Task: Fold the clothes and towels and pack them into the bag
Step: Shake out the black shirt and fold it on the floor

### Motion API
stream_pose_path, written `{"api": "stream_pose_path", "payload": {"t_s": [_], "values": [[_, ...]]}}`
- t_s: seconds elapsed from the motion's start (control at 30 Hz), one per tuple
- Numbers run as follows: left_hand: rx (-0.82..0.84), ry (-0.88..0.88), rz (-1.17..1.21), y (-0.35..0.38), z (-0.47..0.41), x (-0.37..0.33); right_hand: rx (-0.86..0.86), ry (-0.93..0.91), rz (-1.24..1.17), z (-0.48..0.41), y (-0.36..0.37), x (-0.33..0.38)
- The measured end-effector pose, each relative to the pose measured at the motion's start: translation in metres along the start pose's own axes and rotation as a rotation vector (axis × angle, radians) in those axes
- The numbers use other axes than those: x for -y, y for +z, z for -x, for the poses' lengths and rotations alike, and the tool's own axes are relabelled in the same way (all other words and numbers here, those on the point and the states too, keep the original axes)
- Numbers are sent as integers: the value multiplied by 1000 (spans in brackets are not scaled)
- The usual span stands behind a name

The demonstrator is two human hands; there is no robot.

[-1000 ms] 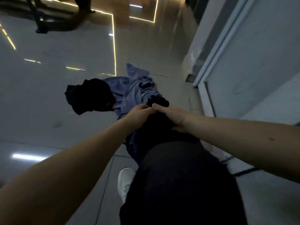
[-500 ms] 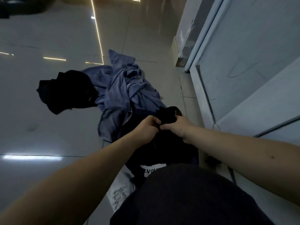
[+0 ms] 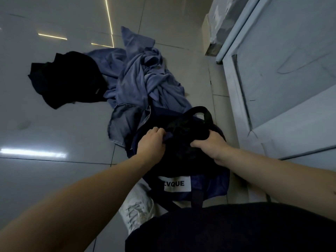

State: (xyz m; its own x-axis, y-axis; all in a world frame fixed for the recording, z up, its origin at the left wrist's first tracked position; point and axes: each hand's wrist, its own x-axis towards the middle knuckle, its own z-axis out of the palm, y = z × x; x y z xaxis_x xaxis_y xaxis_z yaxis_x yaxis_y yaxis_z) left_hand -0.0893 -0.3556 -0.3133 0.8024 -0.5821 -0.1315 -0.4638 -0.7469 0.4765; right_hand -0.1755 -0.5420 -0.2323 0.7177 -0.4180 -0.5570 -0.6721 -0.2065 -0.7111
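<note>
Sitting on the floor (image 3: pixel 54 135) right in front of your feet, the dark blue bag (image 3: pixel 207 186) has its white label facing you and one black handle (image 3: pixel 205 113) arching up over the far side of its mouth. You have both hands at that mouth.

Your left hand (image 3: pixel 151 142) comes in palm down, wrist straight, with the fingers curled over the left edge and gripping a fold of bluish cloth there. Your right hand (image 3: pixel 211 144) is turned inward, thumb and fingers clenched on the dark cloth at the right edge. What lies inside between your hands is too dark to tell apart from the bag itself. Both forearms reach down and forward, well apart at the elbows and close together at the wrists.

Just beyond the bag and touching it lies a piece of denim (image 3: pixel 125 122). Behind that is a crumpled heap of blue clothes (image 3: pixel 145 82), and a black garment (image 3: pixel 67 79) lies against the heap's left side. Your white shoe (image 3: pixel 138 210) shows beside the bag's near left corner. A pale wall panel (image 3: pixel 283 70) runs along your right.
</note>
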Motion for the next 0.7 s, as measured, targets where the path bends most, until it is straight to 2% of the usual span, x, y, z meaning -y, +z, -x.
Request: {"api": "stream_pose_path", "payload": {"t_s": [0.1,0.27,0.4,0.57,0.7], "values": [[50,84,-205,8,-4,7,38,-47,70,6,0,-5],[112,104,-451,15,-14,9,48,-141,258,8,2,-10],[179,139,-614,17,-23,15,70,-148,308,8,9,-11],[211,207,-711,13,-27,25,83,-135,304,9,13,-10],[197,207,-666,7,-29,28,82,-148,299,11,12,-8]]}}
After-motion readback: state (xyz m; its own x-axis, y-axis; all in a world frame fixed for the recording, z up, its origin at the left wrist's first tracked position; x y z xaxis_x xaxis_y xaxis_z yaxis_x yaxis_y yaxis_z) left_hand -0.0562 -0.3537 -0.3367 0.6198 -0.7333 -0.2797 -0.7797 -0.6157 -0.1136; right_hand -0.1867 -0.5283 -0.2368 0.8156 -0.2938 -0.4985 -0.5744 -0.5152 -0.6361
